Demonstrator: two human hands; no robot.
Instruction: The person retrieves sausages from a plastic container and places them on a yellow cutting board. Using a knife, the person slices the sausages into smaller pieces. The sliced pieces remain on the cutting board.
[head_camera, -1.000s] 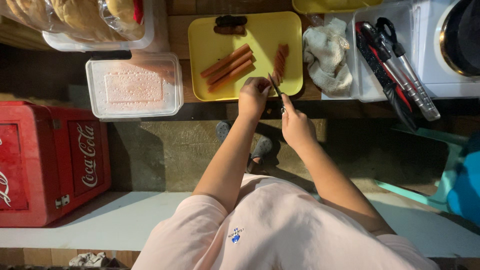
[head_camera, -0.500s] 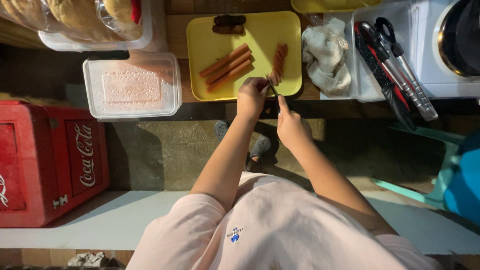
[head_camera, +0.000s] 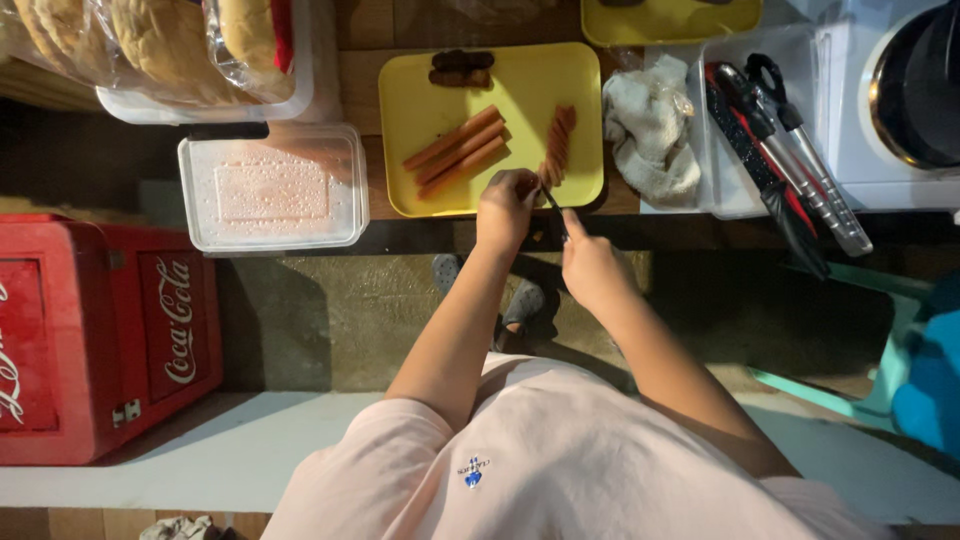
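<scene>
Hands meet at the near edge of a yellow cutting board (head_camera: 420, 110) that lies on a wooden counter (head_camera: 365, 80). The left hand (head_camera: 505, 205) is curled, its fingers pinched around a sausage (head_camera: 527, 184) held at the board's front rim. The right hand (head_camera: 588, 262) is closed around the handle of a small knife (head_camera: 553, 203), index finger stretched along it, and the blade points toward the held sausage; whether the blade touches it is too small to tell. Just beyond the left hand lies a scored sausage (head_camera: 558, 146) with cuts along its length, tilted on the board. To its left three whole sausages (head_camera: 457, 152) lie side by side, slanted, touching one another. At the far edge of the board sit two dark pieces (head_camera: 461, 67), too dim to tell what kind. Left of the board stands a clear lidded tub (head_camera: 272, 188) fogged with droplets, and beyond it a tray with bagged bread buns (head_camera: 150, 45). Right of the board a crumpled cloth (head_camera: 650, 130) lies beside a white tray (head_camera: 725, 195) holding metal tongs (head_camera: 800, 160) and red-handled tools. A red cooler box (head_camera: 95, 335) stands on the floor at the person's left
</scene>
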